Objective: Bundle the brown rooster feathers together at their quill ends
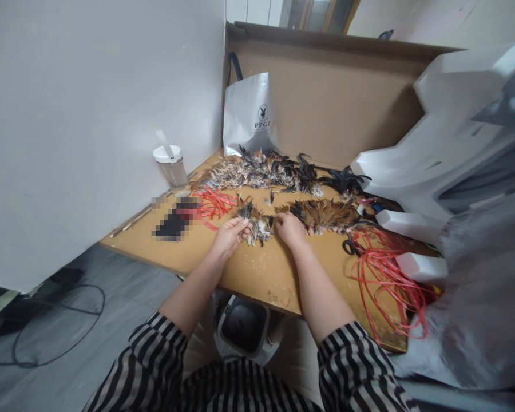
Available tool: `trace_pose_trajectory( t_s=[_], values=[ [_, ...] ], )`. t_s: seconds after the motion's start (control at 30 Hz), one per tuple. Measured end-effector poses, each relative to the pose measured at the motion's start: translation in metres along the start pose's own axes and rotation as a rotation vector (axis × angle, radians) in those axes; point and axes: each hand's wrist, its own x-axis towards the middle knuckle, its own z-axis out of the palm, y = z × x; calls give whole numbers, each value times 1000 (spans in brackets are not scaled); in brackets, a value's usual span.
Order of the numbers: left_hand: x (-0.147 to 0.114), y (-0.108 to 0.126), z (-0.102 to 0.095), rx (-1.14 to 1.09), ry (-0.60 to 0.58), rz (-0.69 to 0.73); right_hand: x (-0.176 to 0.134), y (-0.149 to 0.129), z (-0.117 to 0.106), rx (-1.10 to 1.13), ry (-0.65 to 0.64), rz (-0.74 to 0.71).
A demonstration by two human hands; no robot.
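Observation:
My left hand [230,237] is closed in a pinch on the left side of a small bunch of feathers [260,230], mottled brown, black and pale. My right hand [290,230] is closed with curled fingers at the bunch's right side, close to a dark feather tip; what lies between those fingers is hidden. Just beyond and right of my right hand lies a long pile of brown feathers [326,214]. Farther back, a larger row of mixed brown, white and black feathers [261,171] stretches across the yellowish table [249,274].
Red plastic strips [217,201] lie left of the feathers, and a tangle of red strips [381,274] at right beside black-handled scissors [351,246]. A lidded cup [171,169] stands by the wall. A silver bag [246,114] and white foam pieces [420,216] border the table. Below is a bin [244,329].

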Motion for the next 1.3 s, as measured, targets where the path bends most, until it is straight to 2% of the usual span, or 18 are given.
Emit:
trace_pose_trajectory(
  t_s=[0.1,0.27,0.37,0.47,0.57,0.63,0.7,0.8,0.9,1.03,1.13,1.3],
  values=[
    [0,1,0,-20,-13,-10,7,-4,-6,-164,-40,-22],
    [-2,2,1,-45,-24,-36,20,-11,-12,-351,-182,-110],
    [-3,3,1,-49,-33,-35,22,-13,-11,-374,-213,-165],
    [-3,3,1,-55,-32,-33,21,-7,-11,-292,-157,-133],
    [-2,3,0,-70,-36,-38,20,6,-11,-19,-54,-29],
    [-2,2,0,-80,-42,-45,18,12,-12,294,3,53],
    [-1,2,0,-87,-46,-53,13,13,-12,644,5,126],
    [-1,2,0,-93,-45,-62,2,8,-15,1069,-114,196],
    [-1,3,-1,-133,-52,-60,-8,0,-23,1365,-293,202],
    [-1,3,0,-143,-90,-82,-17,-14,-28,1607,-378,247],
    [-3,2,1,-97,-137,-113,-21,-29,-22,1713,-419,303],
    [-4,0,0,-97,-218,-139,-26,-49,-4,1691,-442,322]
  ],
)
